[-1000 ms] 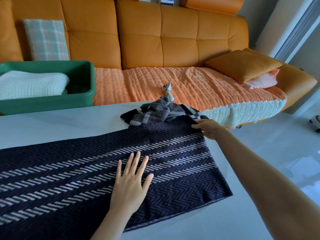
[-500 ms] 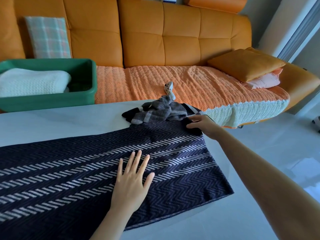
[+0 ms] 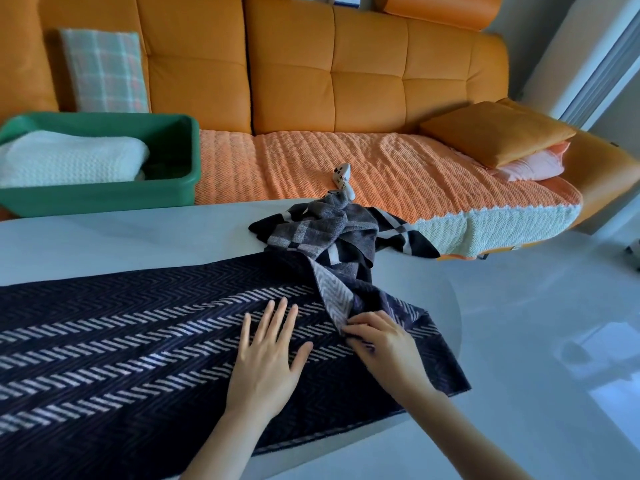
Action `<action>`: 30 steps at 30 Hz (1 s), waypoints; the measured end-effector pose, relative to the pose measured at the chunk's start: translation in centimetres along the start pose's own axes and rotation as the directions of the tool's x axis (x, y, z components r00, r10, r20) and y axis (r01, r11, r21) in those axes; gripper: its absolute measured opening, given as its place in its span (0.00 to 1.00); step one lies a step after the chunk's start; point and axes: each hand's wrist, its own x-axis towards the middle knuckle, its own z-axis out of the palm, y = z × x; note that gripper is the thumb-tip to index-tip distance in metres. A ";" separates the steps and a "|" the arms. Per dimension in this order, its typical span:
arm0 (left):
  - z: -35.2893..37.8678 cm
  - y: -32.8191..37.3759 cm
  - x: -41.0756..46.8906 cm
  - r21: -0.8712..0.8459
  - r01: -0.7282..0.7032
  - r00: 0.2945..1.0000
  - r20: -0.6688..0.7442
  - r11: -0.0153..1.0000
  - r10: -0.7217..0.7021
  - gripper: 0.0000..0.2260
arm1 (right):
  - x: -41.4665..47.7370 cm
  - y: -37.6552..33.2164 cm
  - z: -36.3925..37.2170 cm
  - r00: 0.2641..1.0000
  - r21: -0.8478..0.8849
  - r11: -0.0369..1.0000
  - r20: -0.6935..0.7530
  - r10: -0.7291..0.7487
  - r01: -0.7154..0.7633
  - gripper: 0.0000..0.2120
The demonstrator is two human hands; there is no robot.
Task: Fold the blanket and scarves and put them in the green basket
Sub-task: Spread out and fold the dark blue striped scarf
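Head view: a dark scarf with pale herringbone stripes lies spread lengthwise across the desk. The left hand rests flat on it, fingers straight and spread, holding nothing. Just beside it, the right hand pinches the scarf's far right corner between curled fingers. That corner is turned over toward the near side, so its paler underside shows.

The scarf's right end reaches the desk's rounded right edge, and its near edge runs close to the desk's near edge. Bare desk lies beyond the scarf on the far left.

A crumpled plaid scarf sits at the desk's far edge, touching the dark scarf just beyond the turned corner. Behind the desk on the left stands the green basket, with 1 folded white blanket filling its left part. On the orange sofa, a small remote lies on the seat cover just behind the plaid scarf, and 2 cushions are stacked at the right end.
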 end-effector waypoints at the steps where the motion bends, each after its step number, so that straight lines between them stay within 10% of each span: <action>1: 0.0 0.0 0.0 0.000 0.002 1.000 -0.002 1.000 -0.002 0.29 | -0.3 -0.2 -0.3 1.000 0.044 0.999 0.027 0.015 -0.017 0.09; 7: 0.2 0.0 0.0 0.008 0.004 1.000 -0.013 1.000 -0.004 0.28 | 2.7 0.7 -3.1 0.942 0.256 0.919 -0.072 0.326 -0.299 0.04; 19: 0.4 0.0 0.1 -0.015 -0.002 0.999 -0.042 1.000 0.002 0.27 | 5.3 -0.4 -0.3 0.843 -0.101 0.843 0.047 0.535 -0.529 0.12; 30: 0.5 -0.1 -0.1 -0.017 0.008 1.000 -0.026 1.000 -0.008 0.28 | 6.8 0.6 -2.7 0.752 0.265 0.729 -0.018 0.658 -0.631 0.06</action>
